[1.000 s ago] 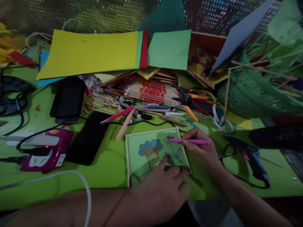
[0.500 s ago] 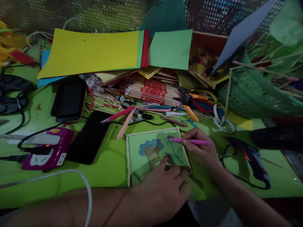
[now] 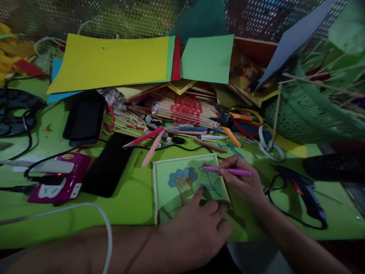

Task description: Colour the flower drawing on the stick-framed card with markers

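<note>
On the table in front of me lies a green card (image 3: 165, 196) edged with thin wooden sticks. It bears a drawn tree with a blue crown and brown trunk, and a flower in dark outline. My right hand (image 3: 242, 179) pinches a pink felt-tip pen (image 3: 238, 172), its tip at the flower's head. My left hand (image 3: 199, 226) lies over the lower part of the card, index finger stretched to the flower's leaves and the other fingers loosely bent. It holds nothing that I can see, and it covers the card's lower edge.
Left of the card are a black phone (image 3: 110, 167) and a purple power strip (image 3: 62, 179). Behind lie pens, packed sticks (image 3: 185, 108) and scissors (image 3: 246, 118). A glue gun (image 3: 305, 196) and a green basket (image 3: 310, 110) stand to the right. A white cable (image 3: 107, 224) crosses my left forearm.
The pen tip has shifted very slightly at the flower's head. My left hand keeps its place on the card. The whole view has moved a little.
</note>
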The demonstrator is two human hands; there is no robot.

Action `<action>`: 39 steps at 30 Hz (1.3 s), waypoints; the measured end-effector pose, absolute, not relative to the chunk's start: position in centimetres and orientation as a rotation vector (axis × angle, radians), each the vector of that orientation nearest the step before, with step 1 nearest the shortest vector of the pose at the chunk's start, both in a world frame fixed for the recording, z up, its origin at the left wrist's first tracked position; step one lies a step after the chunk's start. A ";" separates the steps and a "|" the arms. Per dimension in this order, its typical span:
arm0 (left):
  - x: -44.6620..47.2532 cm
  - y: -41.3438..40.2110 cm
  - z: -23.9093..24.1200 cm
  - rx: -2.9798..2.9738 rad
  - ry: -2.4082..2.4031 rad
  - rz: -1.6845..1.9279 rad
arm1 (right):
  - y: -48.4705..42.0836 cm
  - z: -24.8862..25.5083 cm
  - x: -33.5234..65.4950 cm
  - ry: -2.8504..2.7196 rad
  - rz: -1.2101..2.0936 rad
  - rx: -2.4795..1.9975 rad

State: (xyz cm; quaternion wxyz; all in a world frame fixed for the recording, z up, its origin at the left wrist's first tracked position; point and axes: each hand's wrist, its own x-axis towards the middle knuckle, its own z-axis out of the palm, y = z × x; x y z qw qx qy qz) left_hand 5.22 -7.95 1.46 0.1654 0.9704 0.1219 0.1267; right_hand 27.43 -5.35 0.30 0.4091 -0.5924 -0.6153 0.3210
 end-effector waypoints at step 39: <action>5.3 -7.9 1.6 2.783 0.357 0.356 | -5.3 0.9 27.1 -1.636 0.860 -1.442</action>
